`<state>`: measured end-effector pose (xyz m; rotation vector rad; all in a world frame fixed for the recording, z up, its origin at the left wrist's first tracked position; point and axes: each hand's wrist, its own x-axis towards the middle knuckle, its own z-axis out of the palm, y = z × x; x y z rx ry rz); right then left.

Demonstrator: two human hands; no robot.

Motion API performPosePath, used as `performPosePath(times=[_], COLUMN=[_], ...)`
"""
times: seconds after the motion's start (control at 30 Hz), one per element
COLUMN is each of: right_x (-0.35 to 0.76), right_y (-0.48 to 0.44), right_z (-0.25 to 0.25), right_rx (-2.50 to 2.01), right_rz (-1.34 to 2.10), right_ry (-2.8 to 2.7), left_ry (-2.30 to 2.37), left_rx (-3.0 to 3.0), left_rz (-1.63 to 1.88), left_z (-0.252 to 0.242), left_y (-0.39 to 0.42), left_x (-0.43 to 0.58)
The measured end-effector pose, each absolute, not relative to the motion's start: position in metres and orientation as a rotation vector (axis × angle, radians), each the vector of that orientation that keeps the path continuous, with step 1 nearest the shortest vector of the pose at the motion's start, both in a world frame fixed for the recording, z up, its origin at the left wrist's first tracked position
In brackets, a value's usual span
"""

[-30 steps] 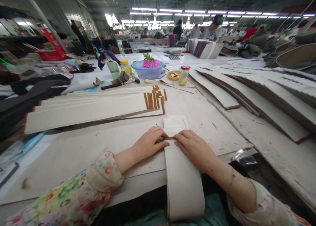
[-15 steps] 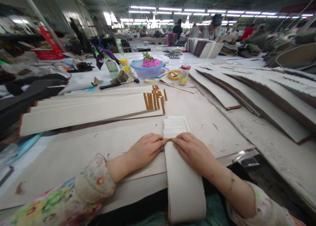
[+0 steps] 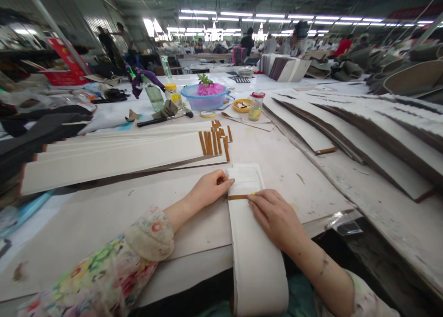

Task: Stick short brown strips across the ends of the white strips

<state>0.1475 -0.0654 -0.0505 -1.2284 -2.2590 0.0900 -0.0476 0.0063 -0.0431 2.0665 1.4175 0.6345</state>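
Note:
A long white panel [image 3: 258,261] runs from the table down over its front edge toward my lap. Across it lies a narrow brown strip [image 3: 238,197], just below a white layered block [image 3: 245,175] at the panel's far end. My right hand [image 3: 273,215] has its fingertips pressed together on the strip's right end, with a speck of yellow at the fingertips. My left hand [image 3: 216,186] is curled, thumb and forefinger close together at the left edge of the white block; whatever they hold, if anything, is hidden.
Several white panels [image 3: 114,153] lie stacked at left, with loose brown strips [image 3: 209,142] on their right end. More panels [image 3: 360,146] fan out at right. Beyond stand a blue basin [image 3: 204,100], a red-lidded jar [image 3: 256,107], a yellow dish [image 3: 242,105] and a black-handled brush [image 3: 166,119].
My left hand has let go of the brown strip's left end and moved up to the white block's edge, uncovering the strip. My right hand stays at the strip's right end.

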Motion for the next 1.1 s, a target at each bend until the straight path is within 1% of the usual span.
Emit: performPosePath(times=[0.17,0.27,0.33,0.47,0.57,0.7,0.83,1.1], right_x=[0.147,0.146,0.146,0.146,0.146,0.146,0.145,0.149], right_y=[-0.065,-0.065,-0.065,-0.065,-0.065,-0.065,-0.065,-0.067], right_z=[-0.05,-0.048,-0.048,-0.049,-0.049,-0.048,-0.047,-0.053], right_rx=[-1.232,-1.233,-1.233,-1.226,-1.234,-1.249,-1.26,-1.225], right_rz=[0.118,0.126,0.12,0.092,0.094,0.095,0.084,0.105], right_ry=[-2.257,-2.267,-2.267,-2.259,-2.266,-2.276,-2.268,-2.16], left_ry=[1.288,1.168,1.154,1.185,1.172,1.043,0.838,1.005], left_rx=[2.23,2.352,2.298,1.965,1.938,2.022,1.984,2.336], left_rz=[0.653,0.607,0.544,0.413,0.364,0.273,0.268,0.138], left_z=[-0.029,-0.015,-0.01,-0.002,0.002,0.002,-0.001,-0.012], left_y=[-0.006,-0.01,-0.006,0.01,0.02,0.024,0.025,0.028], left_x=[-0.041,-0.038,-0.035,-0.029,-0.018,0.001,0.01,-0.005])
